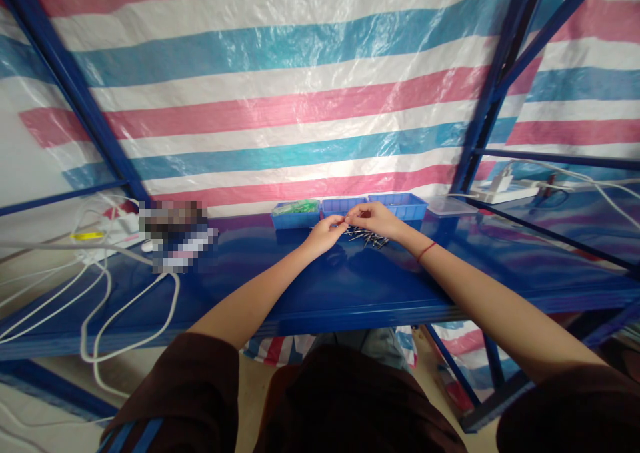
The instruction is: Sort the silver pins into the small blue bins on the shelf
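Note:
My left hand [326, 234] and my right hand [374, 218] meet over the blue shelf, both closed with the fingertips pinched together and touching. Whatever lies between the fingers is too small to make out. Just below and beside my right hand is a loose pile of thin metal pieces [374, 239], like pins or rivets. Behind the hands stand three blue bins in a row. The left bin [295, 221] holds green and clear plastic material [303, 206]. My hands partly cover the middle bin [341, 204]; the right bin [404, 210] has a few small pieces inside.
A clear plastic lid or tray [453, 205] lies right of the bins. White cables [173, 306] and a power strip [113, 230] are on the left, near a blurred-out object [180, 233]. Another white power strip [507, 190] sits at right. Blue metal posts [487, 106] frame the striped sheet [300, 106].

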Motion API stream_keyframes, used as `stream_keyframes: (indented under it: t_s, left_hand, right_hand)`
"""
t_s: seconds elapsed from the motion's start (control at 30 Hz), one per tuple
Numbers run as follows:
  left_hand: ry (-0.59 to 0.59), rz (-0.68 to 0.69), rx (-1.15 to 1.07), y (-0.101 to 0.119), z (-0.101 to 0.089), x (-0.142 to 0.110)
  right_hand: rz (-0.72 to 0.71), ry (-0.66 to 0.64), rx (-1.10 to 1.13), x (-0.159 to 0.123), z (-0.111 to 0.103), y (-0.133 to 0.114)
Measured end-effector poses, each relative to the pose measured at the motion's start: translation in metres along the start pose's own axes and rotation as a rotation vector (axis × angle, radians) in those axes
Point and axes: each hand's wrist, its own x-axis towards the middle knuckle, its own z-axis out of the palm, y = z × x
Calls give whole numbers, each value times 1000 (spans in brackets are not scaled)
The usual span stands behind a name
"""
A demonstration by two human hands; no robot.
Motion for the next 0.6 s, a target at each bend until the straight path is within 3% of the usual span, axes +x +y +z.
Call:
stream_keyframes:
  t_s: [0.1,0.27,0.43,0.53,0.6]
  left_hand:
    - [-5,42,20,-4,0,1]
    - [101,77,40,-7,-2,2]
    - [154,107,65,-3,-4,2]
    - [164,97,63,1,-3,0]
    - [128,62,95,3,-2,-2]
  right_hand:
    - [-45,14,-58,0,0,0]
    - [-72,46,-193,-1,-2,-3]
    - [-78,-12,-234,-3,-3,0]
    - [-35,-57,-215,-1,-3,5]
    - [32,-11,-212,1,-6,9]
